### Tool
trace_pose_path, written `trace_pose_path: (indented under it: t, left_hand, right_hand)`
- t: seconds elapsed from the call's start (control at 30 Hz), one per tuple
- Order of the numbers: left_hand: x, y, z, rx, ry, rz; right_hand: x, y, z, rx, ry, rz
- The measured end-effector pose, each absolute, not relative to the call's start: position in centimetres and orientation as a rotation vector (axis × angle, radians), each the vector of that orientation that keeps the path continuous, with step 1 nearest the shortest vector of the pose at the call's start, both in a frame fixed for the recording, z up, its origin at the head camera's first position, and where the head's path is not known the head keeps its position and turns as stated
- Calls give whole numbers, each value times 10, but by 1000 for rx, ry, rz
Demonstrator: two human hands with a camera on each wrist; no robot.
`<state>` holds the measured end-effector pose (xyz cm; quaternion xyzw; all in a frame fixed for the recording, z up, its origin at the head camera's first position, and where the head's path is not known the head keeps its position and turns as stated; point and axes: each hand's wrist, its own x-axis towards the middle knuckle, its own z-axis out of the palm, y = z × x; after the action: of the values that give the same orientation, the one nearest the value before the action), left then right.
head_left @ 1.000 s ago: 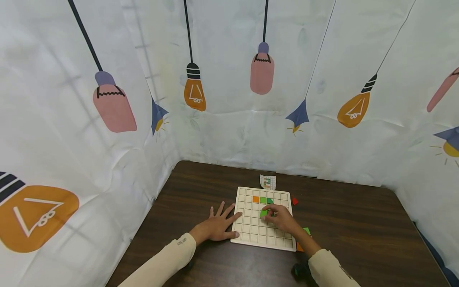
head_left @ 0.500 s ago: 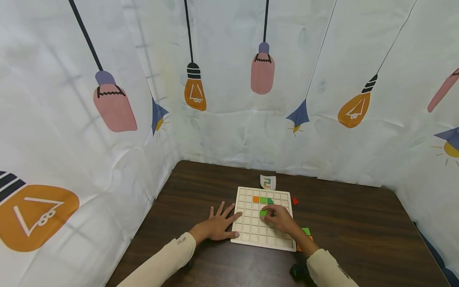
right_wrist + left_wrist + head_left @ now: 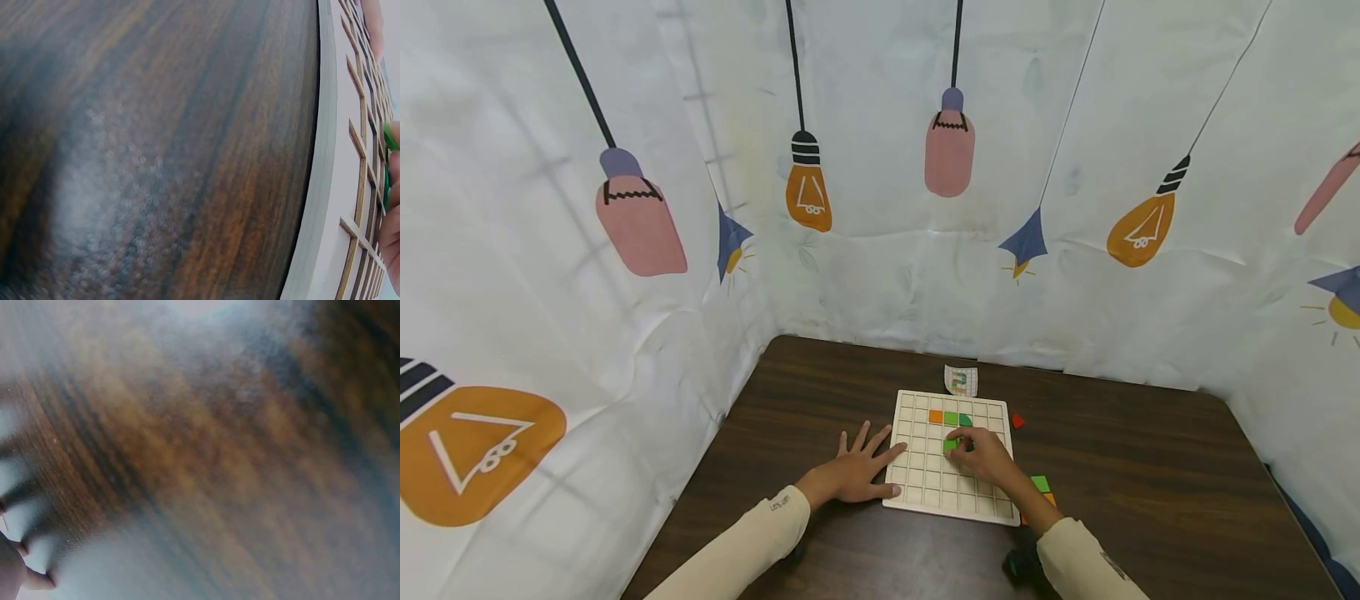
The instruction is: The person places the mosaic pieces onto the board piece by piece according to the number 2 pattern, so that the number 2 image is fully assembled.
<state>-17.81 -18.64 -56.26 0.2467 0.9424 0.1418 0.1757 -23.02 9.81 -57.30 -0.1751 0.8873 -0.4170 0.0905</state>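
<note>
The left hand (image 3: 855,475), fingers spread, touches the left edge of a pale gridded board (image 3: 917,492). The right hand (image 3: 987,458) pinches a green tile (image 3: 950,447) at the board's middle. Beyond runs a row of three tiles (image 3: 951,417); past the board lies a printed card (image 3: 961,382).

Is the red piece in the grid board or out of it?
Out: in the head view, the red piece lies on the dark table, beyond the right edge of the grid board.
</note>
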Motion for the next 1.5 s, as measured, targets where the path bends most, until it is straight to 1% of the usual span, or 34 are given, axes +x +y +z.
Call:
trace_pose_path:
  t: [0.43,1.13,1.3,1.5]
  left_hand:
    - [-181,-186,-565,681,2675,387]
    - [-180,-186,-565,679,2670,387]
    - [-179,-187,-566,685,2668,387]
    - [-179,-187,-566,693,2672,386]
  right_hand:
    - [-230,94,-568,-447,2656,-1211]
    - [-229,96,-568,-509,2661,-1201]
    - [-232,106,-565,-558,2629,-1260]
    - [-246,131,-559,-596,2600,-1322]
